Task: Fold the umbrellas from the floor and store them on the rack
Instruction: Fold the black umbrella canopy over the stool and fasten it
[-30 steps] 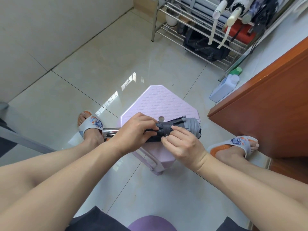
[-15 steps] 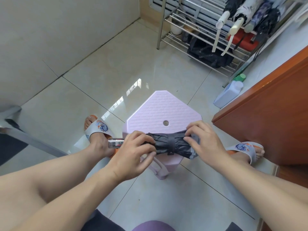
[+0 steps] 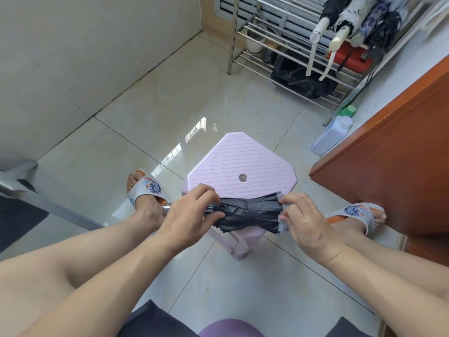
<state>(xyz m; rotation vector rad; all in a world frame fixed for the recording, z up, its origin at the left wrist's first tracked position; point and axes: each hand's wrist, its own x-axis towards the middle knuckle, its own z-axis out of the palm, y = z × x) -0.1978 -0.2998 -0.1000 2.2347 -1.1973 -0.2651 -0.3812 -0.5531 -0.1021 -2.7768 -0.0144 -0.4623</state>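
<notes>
Folded dark-grey fabric umbrella [image 3: 250, 215] held horiz., long axis L–R, over near edge of lilac octagonal plastic stool [image 3: 243, 166]. L hand [image 3: 192, 215] gripping handle end; R hand [image 3: 306, 220] pinching canopy end. Steel wire rack [image 3: 279, 47] well ahead-right; R hand nearer.

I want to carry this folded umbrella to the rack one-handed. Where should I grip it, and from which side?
Probably the strapped waist of the dark umbrella, coming from above. It lies level across the purple stool's near edge; the waist is its narrowest, tightest part. The left hand holds the handle end, the right hand the flared canopy edge.
</notes>
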